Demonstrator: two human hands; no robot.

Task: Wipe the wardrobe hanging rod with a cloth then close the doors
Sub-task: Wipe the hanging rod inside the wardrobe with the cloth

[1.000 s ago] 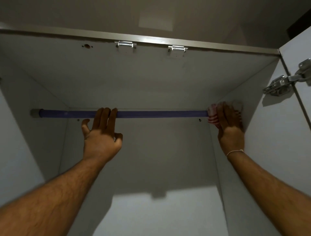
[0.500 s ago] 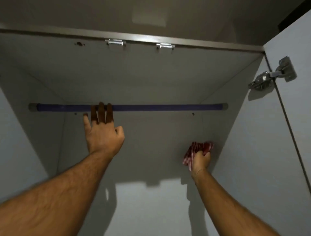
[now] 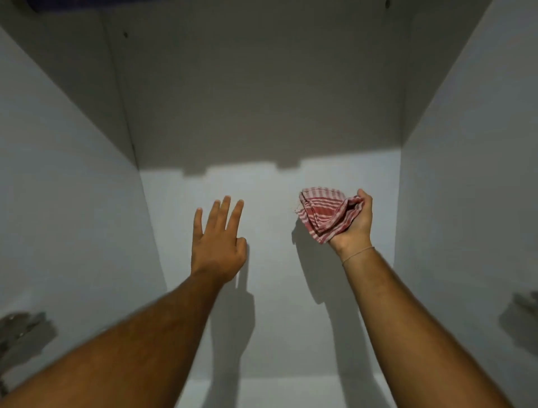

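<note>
Nearest, the left hand is raised, its fingers straight, slightly spread and holding nothing. The right hand grips a crumpled red-and-white striped cloth, which juts left of its curled fingers. Beyond the fingertips stands the white wardrobe back panel. Far above them, a sliver of dark blue hanging rod shows.

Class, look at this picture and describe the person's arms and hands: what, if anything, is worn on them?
The left forearm and right forearm are bare and hairy, with no sleeves in view. The left hand shows no glove, ring or watch. The right hand is also ungloved, but a thin pale thread circles its wrist.
</note>
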